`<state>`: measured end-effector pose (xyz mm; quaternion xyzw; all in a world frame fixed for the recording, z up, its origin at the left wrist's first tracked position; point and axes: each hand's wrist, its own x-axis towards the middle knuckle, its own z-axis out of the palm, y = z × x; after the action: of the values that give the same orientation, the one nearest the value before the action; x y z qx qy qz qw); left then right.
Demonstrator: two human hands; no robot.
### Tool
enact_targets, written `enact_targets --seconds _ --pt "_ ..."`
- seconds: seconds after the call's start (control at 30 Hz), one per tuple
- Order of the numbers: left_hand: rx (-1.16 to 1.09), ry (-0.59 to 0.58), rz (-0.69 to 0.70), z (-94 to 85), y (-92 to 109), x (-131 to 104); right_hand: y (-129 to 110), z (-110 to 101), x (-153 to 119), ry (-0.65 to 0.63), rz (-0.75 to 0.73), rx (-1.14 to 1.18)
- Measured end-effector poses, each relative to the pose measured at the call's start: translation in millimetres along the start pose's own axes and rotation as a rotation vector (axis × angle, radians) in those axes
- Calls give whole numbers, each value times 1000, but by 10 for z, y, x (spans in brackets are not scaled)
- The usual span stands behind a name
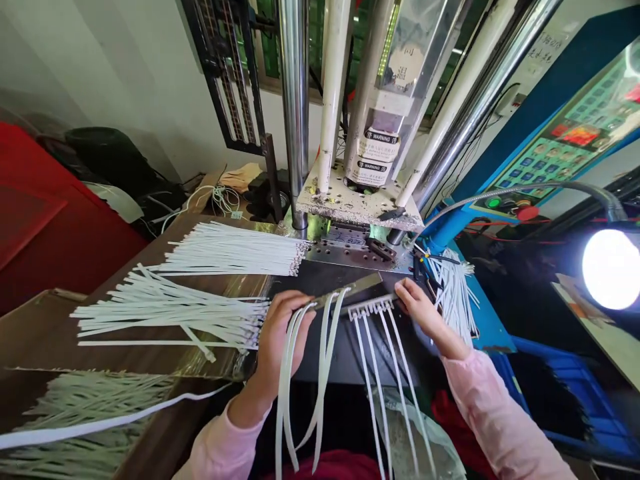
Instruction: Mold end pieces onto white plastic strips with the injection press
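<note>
My left hand [286,330] is closed around the near end of a flat metal bar [363,285]. Several white straps [324,360] hang in loops from this bar and past my fingers. My right hand [415,303] pinches the right end of a second, notched metal bar [371,309]. From its notches, thin white cords [390,373] dangle towards my lap. The two bars are held close to each other over a black work surface [330,347]; I cannot tell whether they touch.
White strap bundles [240,250] [170,310] lie on the brown table at left, with more straps [90,413] below. A press plate [360,207] stands ahead between steel columns. At right are another white bundle [453,293], a control panel [565,140] and a bright lamp [611,269].
</note>
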<state>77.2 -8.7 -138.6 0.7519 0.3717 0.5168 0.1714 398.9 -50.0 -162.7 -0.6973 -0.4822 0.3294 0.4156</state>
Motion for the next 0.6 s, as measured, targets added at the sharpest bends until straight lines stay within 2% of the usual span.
enact_targets --seconds 0.1,0.13,0.2,0.27,0.33,0.4,0.5,0.6 --pt "-30 -16 33 41 58 95 -66 -158 -333 -57 -31 -430" --pt "-30 -41 51 56 68 128 -128 -203 -388 -48 -51 -493" --pt "-10 -114 104 95 75 215 -307 -257 -423 -51 -103 -395" --pt "21 -184 169 161 60 337 -520 -257 -372 -151 -164 -133" --pt "42 -222 228 266 7 487 -691 -208 -243 -268 -196 63" --pt "58 -213 241 415 -100 651 -751 -133 -34 -303 -223 111" --pt "53 -178 105 716 -369 905 -618 -13 414 -165 -324 17" --pt "44 -255 -120 1062 -704 1174 -396 84 951 -3 -399 -190"
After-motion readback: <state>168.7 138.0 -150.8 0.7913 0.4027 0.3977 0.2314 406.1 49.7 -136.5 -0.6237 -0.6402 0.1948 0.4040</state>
